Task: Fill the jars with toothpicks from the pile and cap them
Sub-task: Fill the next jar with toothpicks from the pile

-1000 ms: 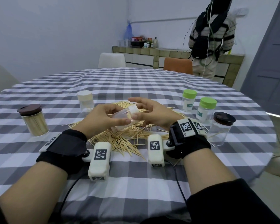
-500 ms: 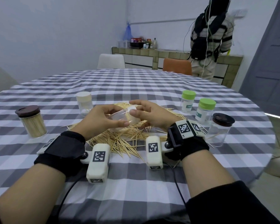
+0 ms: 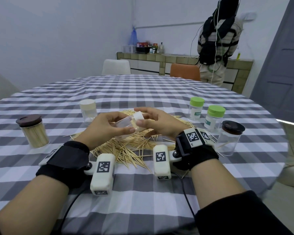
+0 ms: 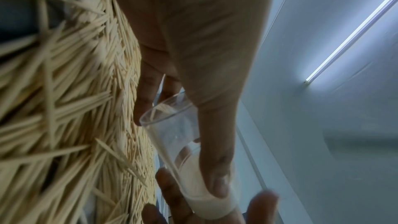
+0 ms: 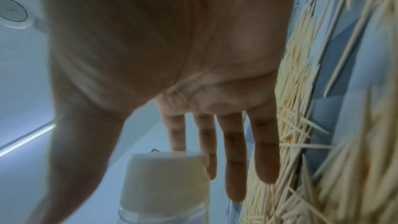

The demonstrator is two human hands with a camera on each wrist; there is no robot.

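A small clear jar (image 3: 124, 127) lies tilted in my left hand (image 3: 109, 128), which grips its body just above the toothpick pile (image 3: 126, 150). Its cream cap (image 3: 139, 116) sits on the jar's mouth, pointing right and away. My right hand (image 3: 153, 120) pinches that cap between thumb and forefinger, the other fingers spread. In the left wrist view the jar (image 4: 172, 125) looks empty, with the cap (image 4: 206, 200) at its far end. The right wrist view shows the cap (image 5: 163, 181) under my right hand's fingers (image 5: 234, 168), with the pile (image 5: 323, 159) beside it.
On the checked table (image 3: 143, 92) stand a cream-capped jar (image 3: 88, 112), a full brown-lidded jar (image 3: 33, 131) at left, two green-capped jars (image 3: 196, 108) (image 3: 215, 118) and a nearly empty brown-lidded jar (image 3: 231, 138) at right. A person (image 3: 217, 39) stands behind, near two chairs.
Both hands stay on the jar and cap above the pile. The right hand's fingers have shifted slightly around the cap.
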